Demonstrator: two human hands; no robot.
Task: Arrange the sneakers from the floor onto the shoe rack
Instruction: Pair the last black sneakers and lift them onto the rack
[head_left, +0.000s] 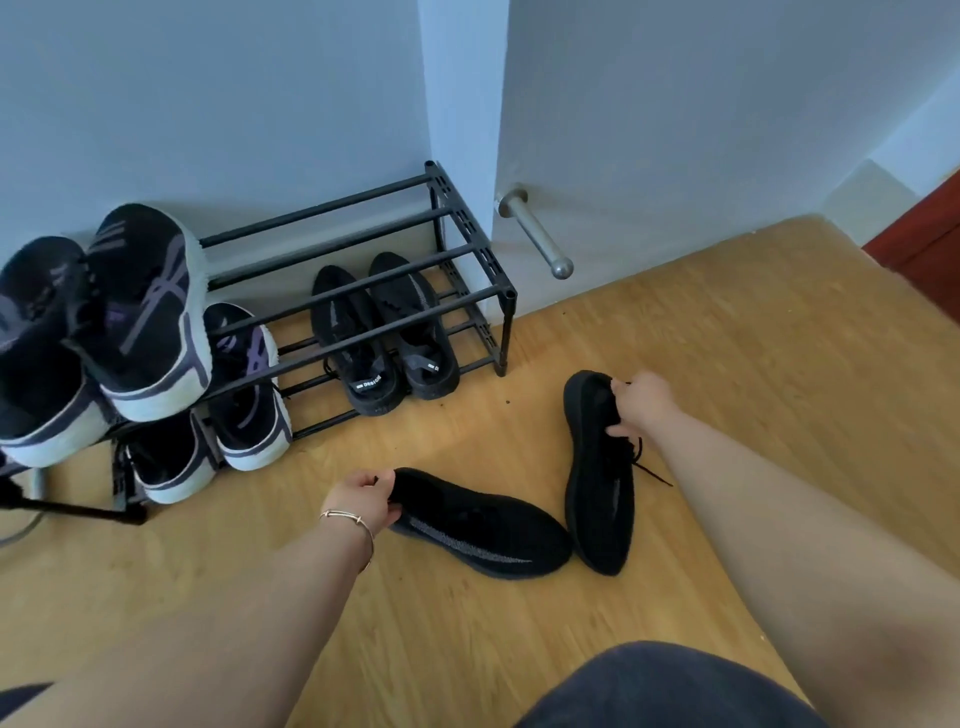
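Observation:
Two black sneakers lie on the wooden floor in front of the black metal shoe rack (485, 249). My left hand (361, 501) grips the heel end of the left black sneaker (483, 525), which lies on its side with a grey stripe showing. My right hand (641, 402) holds the collar of the right black sneaker (597, 483), which points away from the rack with loose laces. A matching black pair (384, 332) sits on the rack's lower shelf. Black, purple and white sneakers (140, 312) fill the rack's left side on both shelves.
The rack stands against a pale wall beside a wall corner. A metal door stopper (535, 234) sticks out of the wall to the rack's right. The right part of the top shelf has bare bars. A dark stand leg (78, 506) lies at the left.

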